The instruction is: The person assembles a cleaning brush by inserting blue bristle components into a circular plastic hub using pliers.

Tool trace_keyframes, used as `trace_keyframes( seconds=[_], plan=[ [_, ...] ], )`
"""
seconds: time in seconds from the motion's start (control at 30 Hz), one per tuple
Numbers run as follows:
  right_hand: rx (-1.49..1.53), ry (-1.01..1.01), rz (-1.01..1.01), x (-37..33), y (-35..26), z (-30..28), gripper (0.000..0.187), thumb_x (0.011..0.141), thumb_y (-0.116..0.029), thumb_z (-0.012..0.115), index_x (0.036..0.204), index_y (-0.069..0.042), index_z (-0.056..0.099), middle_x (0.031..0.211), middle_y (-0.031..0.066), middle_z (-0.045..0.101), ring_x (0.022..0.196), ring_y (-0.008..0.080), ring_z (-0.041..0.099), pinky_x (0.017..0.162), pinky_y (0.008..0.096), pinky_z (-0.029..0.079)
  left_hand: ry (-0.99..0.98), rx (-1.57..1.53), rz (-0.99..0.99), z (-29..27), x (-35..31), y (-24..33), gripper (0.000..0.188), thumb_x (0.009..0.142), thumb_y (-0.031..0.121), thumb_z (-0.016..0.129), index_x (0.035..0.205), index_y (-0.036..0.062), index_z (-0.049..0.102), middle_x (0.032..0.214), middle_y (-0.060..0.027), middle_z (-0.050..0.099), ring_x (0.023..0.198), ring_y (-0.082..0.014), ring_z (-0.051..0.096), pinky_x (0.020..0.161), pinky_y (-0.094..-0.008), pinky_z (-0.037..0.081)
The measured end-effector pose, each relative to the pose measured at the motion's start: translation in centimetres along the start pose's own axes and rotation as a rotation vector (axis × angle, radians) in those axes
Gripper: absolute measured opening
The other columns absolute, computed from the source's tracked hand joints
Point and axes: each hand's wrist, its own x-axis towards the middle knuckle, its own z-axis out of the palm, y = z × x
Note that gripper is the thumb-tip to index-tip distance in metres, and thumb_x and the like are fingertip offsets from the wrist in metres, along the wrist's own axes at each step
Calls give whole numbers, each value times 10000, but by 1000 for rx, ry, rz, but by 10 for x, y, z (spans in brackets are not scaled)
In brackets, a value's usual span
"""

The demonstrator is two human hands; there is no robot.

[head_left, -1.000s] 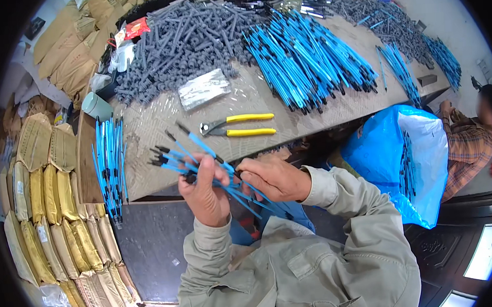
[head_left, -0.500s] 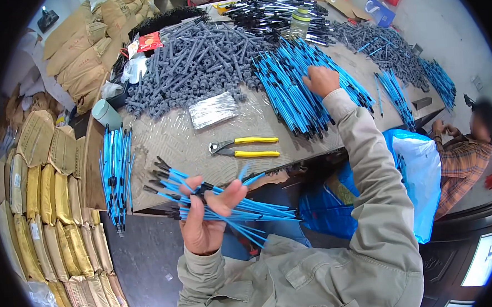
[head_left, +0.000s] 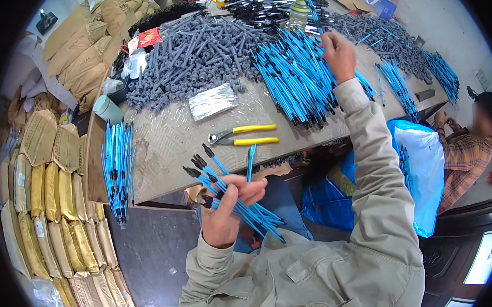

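My left hand (head_left: pixel 224 213) is closed round a loose bundle of thin blue rods (head_left: pixel 263 219) with black end caps, held in front of the table's near edge. Another blue rod (head_left: pixel 251 161) sticks up by its fingers. Above the right side of a big pile of blue rods (head_left: pixel 295 78), my right hand (head_left: pixel 338 57) is pinched on a blue rod (head_left: pixel 312 16) that points up and away. Between the hands lie end-cutting pliers (head_left: pixel 253 135) with yellow handles, jaws to the left.
Grey plastic parts (head_left: pixel 196 59) are heaped behind a silvery packet (head_left: pixel 212 101). More blue rods (head_left: pixel 118 171) overhang the table's left edge beside a pale green cup (head_left: pixel 107 109). A bottle (head_left: pixel 298 14) stands at the back. Another person (head_left: pixel 468 147) sits at right, beyond a blue-and-white bag (head_left: pixel 419 172).
My right hand has lifted away from the pile, up and to the right, with a blue rod. My left hand has closed its fingers round the bundle and turned it steeper.
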Motion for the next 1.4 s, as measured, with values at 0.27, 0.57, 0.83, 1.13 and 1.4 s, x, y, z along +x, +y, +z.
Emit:
trace_keyframes(
  seconds=[0.27, 0.57, 0.83, 1.13, 1.4],
  plan=[
    [441, 21, -94, -128, -95, -88, 102, 836, -60, 594, 885, 30, 589, 713, 59, 583, 562, 92, 550, 489, 217, 403, 216, 80, 126, -1, 24, 19, 285, 973, 252, 356, 1097, 14, 451, 1247, -262, 471, 1150, -349, 495, 906, -433, 452],
    [568, -441, -233, -229, -145, -72, 111, 770, 30, 584, 878, 3, 585, 674, 81, 571, 523, 155, 556, 479, 249, 412, 248, 131, 313, 27, 21, 10, 330, 974, 255, 359, 1142, -12, 455, 1124, -237, 554, 1053, -338, 559, 853, -408, 478],
    [534, -137, -81, -202, -136, -76, 102, 850, -34, 539, 936, 20, 551, 685, 83, 564, 517, 122, 520, 457, 249, 393, 386, 279, 430, 5, 7, 12, 318, 964, 223, 395, 1147, -29, 463, 946, -209, 622, 884, -297, 629, 766, -375, 513],
    [809, -284, -88, -224, -154, -59, 101, 880, -49, 515, 937, 34, 521, 734, 101, 560, 559, 126, 545, 479, 225, 406, 478, 120, 486, 9, 29, 28, 332, 961, 209, 405, 1168, -46, 455, 982, -210, 612, 866, -277, 629, 762, -373, 521],
    [657, -575, -180, -240, -165, -41, 176, 746, 40, 634, 913, 26, 583, 733, 123, 586, 570, 214, 546, 511, 282, 425, 382, 124, 465, 9, 20, 20, 235, 914, 125, 514, 1082, -39, 515, 918, -121, 616, 775, -193, 628, 686, -308, 516]
  ],
)
